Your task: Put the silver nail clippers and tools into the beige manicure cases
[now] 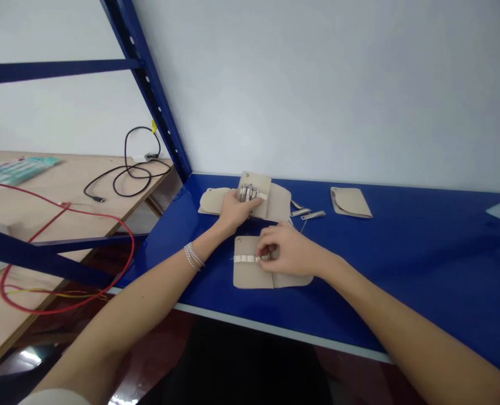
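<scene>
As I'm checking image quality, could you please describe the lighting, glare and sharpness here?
Head view: fairly even light on the pale wall, a faint darker band on the blue table; head view: bright glare on the floor at lower left; head view: soft detail, so the loose metal tools beyond the right hand look indistinct.

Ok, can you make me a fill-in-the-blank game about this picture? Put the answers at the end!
1. The bracelet is worn on the person's ____ arm.
2. The left hand is touching a bunch of shiny tools made of ____.
3. The fingers of the right hand are at a strap whose colour is ____.
4. The tabletop under the beige cases is coloured ____.

Missing words: left; metal; white; blue.
</scene>
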`<state>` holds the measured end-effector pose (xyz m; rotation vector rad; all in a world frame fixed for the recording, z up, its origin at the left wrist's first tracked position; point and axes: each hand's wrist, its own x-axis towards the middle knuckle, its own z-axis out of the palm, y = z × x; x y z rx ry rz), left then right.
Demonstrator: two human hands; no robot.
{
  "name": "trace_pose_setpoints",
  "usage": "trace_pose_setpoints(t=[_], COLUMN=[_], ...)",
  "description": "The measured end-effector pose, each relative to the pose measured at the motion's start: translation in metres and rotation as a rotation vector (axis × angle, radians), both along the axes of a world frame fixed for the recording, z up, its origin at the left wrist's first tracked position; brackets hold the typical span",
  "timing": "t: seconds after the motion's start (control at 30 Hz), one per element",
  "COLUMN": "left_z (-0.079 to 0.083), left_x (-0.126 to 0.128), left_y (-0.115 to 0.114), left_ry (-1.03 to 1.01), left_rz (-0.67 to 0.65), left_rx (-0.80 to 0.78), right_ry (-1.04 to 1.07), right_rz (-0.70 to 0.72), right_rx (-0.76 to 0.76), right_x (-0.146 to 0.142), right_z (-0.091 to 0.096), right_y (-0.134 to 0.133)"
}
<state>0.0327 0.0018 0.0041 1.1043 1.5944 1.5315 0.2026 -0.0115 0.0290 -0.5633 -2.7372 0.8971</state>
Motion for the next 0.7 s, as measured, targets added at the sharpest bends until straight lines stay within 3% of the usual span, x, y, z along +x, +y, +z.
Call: trace_pose_setpoints(t=[0.7], left_z=[0.0009], left_x=[0.0002], left_y=[-0.0009], left_ry=[0.016], left_rz=[0.007], left_rx=[0.001], right_ry=[-0.02], right_rz=[-0.014], right_rx=[0.034], right_x=[-0.0003], right_z=[-0.0009], right_y=[0.0004])
